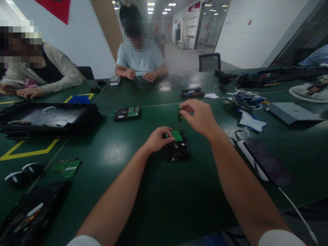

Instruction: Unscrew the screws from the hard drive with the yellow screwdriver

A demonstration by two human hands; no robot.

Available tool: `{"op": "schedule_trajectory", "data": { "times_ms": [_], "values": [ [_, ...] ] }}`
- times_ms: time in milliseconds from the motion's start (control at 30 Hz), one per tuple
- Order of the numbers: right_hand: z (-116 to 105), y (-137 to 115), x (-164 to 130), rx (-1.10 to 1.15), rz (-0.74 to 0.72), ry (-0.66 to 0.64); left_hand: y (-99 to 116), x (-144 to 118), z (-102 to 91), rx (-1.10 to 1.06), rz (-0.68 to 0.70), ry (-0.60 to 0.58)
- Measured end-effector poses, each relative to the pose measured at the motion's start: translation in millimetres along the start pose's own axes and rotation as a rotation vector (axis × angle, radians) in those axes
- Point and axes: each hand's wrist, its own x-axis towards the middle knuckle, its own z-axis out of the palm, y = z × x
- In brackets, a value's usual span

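Head view: a black hard drive [177, 149] with green board is pinned by the left hand [157, 139]; a screwdriver [179, 116] is pinched upright by the right hand [201, 117].

two hard drives lie on the green table: one [177, 147] under the wearer's hands, one [127, 113] farther off to the left. one loose green circuit board [67, 168] lies near the left edge. two bare hands belong to the wearer: left hand [158, 138], right hand [199, 116]. two other people sit at the table: one [38, 73] at far left, one [140, 58] at the far side. one empty office chair [209, 62] stands behind the table. one white fan grille [307, 93] lies at far right.
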Motion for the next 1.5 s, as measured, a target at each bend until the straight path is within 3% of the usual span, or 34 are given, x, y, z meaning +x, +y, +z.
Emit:
{"op": "schedule_trajectory", "data": {
  "times_ms": [167, 367, 967, 1500],
  "values": [
    [0.6, -1.3, -0.1, 0.012, 0.074, 0.027, 2.9, -0.7, -1.0, -0.003, -0.007, -0.002],
    [0.9, -0.7, 0.2, 0.005, -0.004, -0.007, 2.9, -0.8, -0.1, -0.003, -0.021, 0.005],
    [1.3, -0.4, -0.1, 0.018, 0.063, 0.036, 2.0, 0.1, -0.7, -0.007, -0.008, -0.001],
    [2.9, -1.5, 1.1, 0.02, 0.023, -0.002, 1.6, -0.2, -0.3, -0.005, -0.01, 0.002]
  ]
}}
